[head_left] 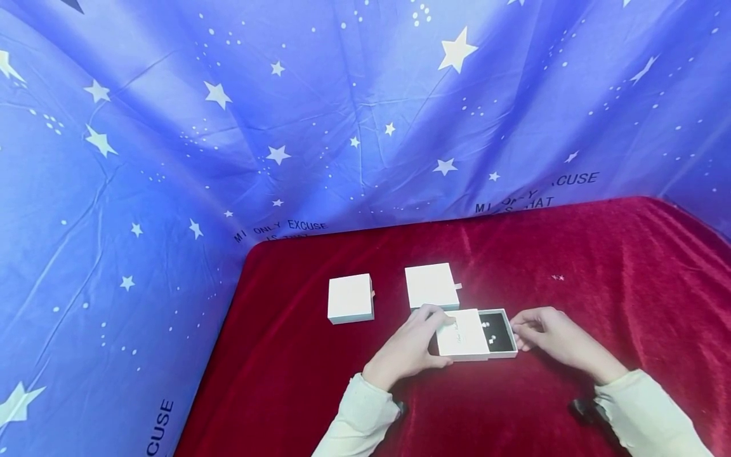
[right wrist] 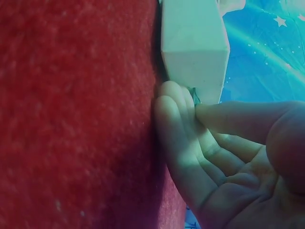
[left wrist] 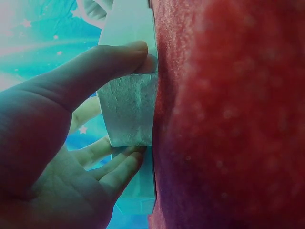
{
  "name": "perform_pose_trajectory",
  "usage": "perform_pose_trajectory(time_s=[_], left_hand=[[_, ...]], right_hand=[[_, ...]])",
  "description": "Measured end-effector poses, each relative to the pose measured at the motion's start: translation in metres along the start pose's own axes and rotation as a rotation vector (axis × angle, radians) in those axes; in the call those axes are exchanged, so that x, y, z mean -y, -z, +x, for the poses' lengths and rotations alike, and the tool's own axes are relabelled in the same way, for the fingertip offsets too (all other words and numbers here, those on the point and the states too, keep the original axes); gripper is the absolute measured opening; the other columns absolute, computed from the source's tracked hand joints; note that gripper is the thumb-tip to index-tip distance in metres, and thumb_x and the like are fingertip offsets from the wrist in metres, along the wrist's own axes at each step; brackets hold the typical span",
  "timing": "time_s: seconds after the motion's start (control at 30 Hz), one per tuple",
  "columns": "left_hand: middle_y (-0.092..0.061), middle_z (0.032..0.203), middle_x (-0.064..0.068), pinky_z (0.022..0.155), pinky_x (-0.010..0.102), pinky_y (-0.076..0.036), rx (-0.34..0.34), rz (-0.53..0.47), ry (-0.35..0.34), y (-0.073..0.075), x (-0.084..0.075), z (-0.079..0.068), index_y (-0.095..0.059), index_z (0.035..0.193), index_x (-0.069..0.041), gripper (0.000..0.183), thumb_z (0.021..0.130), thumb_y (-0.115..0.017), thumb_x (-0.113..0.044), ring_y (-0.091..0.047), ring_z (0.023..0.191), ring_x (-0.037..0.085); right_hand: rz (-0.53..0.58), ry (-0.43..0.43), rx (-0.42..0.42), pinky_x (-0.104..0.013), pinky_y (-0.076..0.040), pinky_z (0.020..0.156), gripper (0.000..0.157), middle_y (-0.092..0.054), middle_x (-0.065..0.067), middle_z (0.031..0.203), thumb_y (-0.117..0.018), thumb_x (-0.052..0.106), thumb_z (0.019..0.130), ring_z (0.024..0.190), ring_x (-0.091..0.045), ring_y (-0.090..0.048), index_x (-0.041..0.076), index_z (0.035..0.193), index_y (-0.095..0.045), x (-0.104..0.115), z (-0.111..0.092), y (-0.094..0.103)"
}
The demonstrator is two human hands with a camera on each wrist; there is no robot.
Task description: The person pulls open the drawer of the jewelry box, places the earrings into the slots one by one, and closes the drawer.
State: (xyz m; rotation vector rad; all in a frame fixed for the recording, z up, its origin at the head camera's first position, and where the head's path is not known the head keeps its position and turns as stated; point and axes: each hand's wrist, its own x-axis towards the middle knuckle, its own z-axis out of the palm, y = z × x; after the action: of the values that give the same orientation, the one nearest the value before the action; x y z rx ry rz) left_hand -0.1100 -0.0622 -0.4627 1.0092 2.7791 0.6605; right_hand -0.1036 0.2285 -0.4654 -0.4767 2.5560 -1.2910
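Note:
A white slide-out box (head_left: 468,348) lies on the red cloth in the head view, with its drawer (head_left: 513,354) partly out to the right. Small shiny pieces (head_left: 492,339) sit on the drawer's black lining. My left hand (head_left: 407,346) grips the outer sleeve, thumb on the near side and fingers over the far side. At the drawer's right end, my right hand (head_left: 555,332) pinches a small pull ribbon (right wrist: 195,96) between thumb and fingers, as the right wrist view shows.
Two more white boxes stand behind: one (head_left: 431,285) just beyond the left hand, with a ribbon tab on its right, another (head_left: 349,298) farther left. Tiny light bits (head_left: 558,278) lie on the red cloth (head_left: 639,285) at the right. A blue star-printed curtain (head_left: 354,114) surrounds the table.

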Motion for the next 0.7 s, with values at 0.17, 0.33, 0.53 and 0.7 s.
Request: perform_pose_trajectory(time_s=[0.17, 0.33, 0.53, 0.7], left_hand=[[-0.048, 0.139, -0.002, 0.098, 0.015, -0.043, 0.002, -0.008, 0.001, 0.0011, -0.0008, -0.0003, -0.052, 0.136, -0.019, 0.065, 0.08, -0.084, -0.03, -0.048, 0.122, 0.01], [-0.047, 0.139, -0.002, 0.099, 0.015, -0.043, 0.007, -0.007, 0.004, 0.0017, -0.002, -0.0007, -0.052, 0.135, -0.018, 0.065, 0.08, -0.084, -0.03, -0.048, 0.122, 0.01], [-0.048, 0.139, -0.002, 0.099, 0.015, -0.043, 0.0, -0.007, 0.0, 0.0014, -0.0023, -0.0007, -0.053, 0.135, -0.018, 0.065, 0.079, -0.085, -0.029, -0.049, 0.121, 0.011], [-0.048, 0.138, -0.003, 0.098, 0.014, -0.043, 0.007, -0.017, 0.01, 0.0007, -0.0011, 0.0002, -0.052, 0.135, -0.019, 0.065, 0.08, -0.084, -0.03, -0.049, 0.12, 0.01]], right_hand=[[-0.028, -0.006, 0.002, -0.024, -0.053, 0.062, 0.011, -0.066, 0.001, 0.071, -0.06, 0.001, 0.094, 0.061, -0.005, -0.062, -0.005, 0.098, -0.069, 0.0012, 0.0002, -0.001], [-0.062, -0.016, -0.006, -0.023, -0.052, 0.063, 0.011, -0.066, 0.004, 0.07, -0.061, 0.0, 0.093, 0.061, -0.004, -0.062, -0.004, 0.097, -0.07, 0.0024, 0.0008, -0.0023], [-0.059, -0.001, -0.001, -0.023, -0.052, 0.064, 0.011, -0.067, 0.004, 0.07, -0.06, 0.0, 0.093, 0.061, -0.004, -0.062, -0.003, 0.096, -0.07, 0.0033, 0.0038, -0.0042], [-0.061, 0.003, -0.002, -0.024, -0.052, 0.063, 0.01, -0.068, 0.003, 0.07, -0.061, 0.0, 0.094, 0.06, -0.005, -0.062, -0.004, 0.096, -0.07, 0.0029, 0.0058, -0.0059]])
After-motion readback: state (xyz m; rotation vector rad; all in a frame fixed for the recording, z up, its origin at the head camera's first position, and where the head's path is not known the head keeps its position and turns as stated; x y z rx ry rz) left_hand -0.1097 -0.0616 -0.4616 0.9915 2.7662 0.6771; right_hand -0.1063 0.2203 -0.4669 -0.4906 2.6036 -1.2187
